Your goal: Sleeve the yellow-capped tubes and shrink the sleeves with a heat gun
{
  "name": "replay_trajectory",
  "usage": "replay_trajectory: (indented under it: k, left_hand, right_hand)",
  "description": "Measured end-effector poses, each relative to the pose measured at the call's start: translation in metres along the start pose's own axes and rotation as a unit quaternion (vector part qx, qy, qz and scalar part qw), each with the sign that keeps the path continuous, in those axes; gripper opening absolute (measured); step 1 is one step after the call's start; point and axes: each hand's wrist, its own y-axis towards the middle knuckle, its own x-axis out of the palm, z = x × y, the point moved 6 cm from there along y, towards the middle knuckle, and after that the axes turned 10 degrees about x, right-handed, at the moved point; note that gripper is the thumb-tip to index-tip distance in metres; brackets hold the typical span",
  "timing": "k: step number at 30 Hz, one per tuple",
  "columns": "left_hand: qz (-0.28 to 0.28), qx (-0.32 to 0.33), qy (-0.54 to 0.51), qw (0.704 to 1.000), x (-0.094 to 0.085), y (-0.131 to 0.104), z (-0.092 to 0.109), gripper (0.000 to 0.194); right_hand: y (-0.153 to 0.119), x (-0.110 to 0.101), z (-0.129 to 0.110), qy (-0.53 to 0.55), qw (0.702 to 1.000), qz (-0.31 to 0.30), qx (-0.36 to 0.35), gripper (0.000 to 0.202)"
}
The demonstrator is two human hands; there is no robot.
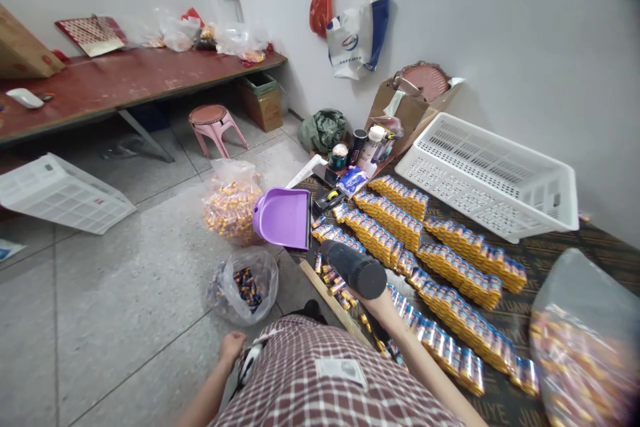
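My right hand [371, 301] is wrapped round a black bottle [355, 269], tilted with one end toward me; the bottle hides most of the fingers. Below and around it, small blue-and-yellow wrapped cylinders [385, 220] stand in long tight rows on a dark printed board [545, 273]. A few loose ones lie along a wooden strip [333, 297] at the board's near edge. My left hand [233, 347] hangs beside my checked clothing, fingers curled in, with nothing visible in it. Close to it, an open clear plastic bag [270, 280] on the floor holds dark small wrapped pieces.
A purple dustpan [285, 217] lies at the board's left corner, beside a full plastic bag [230, 210]. A white crate [500, 180] stands at the back right, a filled bag [583, 353] at the right. A pink stool [215, 123] stands near the red table [150, 73].
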Motion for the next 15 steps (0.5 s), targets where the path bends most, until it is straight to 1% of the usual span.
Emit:
replay_trajectory:
  k: [3,5,7,10,15]
  left_hand:
    - [-0.005,-0.001,0.002,1.000,0.001,0.001,-0.002,0.019]
    - [-0.010,0.002,0.001,1.000,0.001,0.000,-0.001,0.018]
    - [-0.015,0.004,-0.001,1.000,0.001,-0.001,0.003,0.017]
    - [-0.020,0.010,-0.010,1.000,0.002,-0.005,0.012,0.017]
    - [-0.026,0.021,-0.018,0.999,0.002,-0.005,0.024,0.016]
  right_hand:
    - [-0.002,0.000,0.001,-0.023,1.000,0.010,-0.018,0.028]
    - [-0.003,-0.001,0.002,-0.026,0.999,0.011,-0.018,0.029]
    - [-0.004,-0.003,0.003,-0.029,0.999,0.012,-0.018,0.030]
    - [-0.007,-0.006,0.006,-0.035,0.999,0.014,-0.010,0.025]
    - [-0.019,-0.016,0.012,-0.028,1.000,0.006,0.010,0.024]
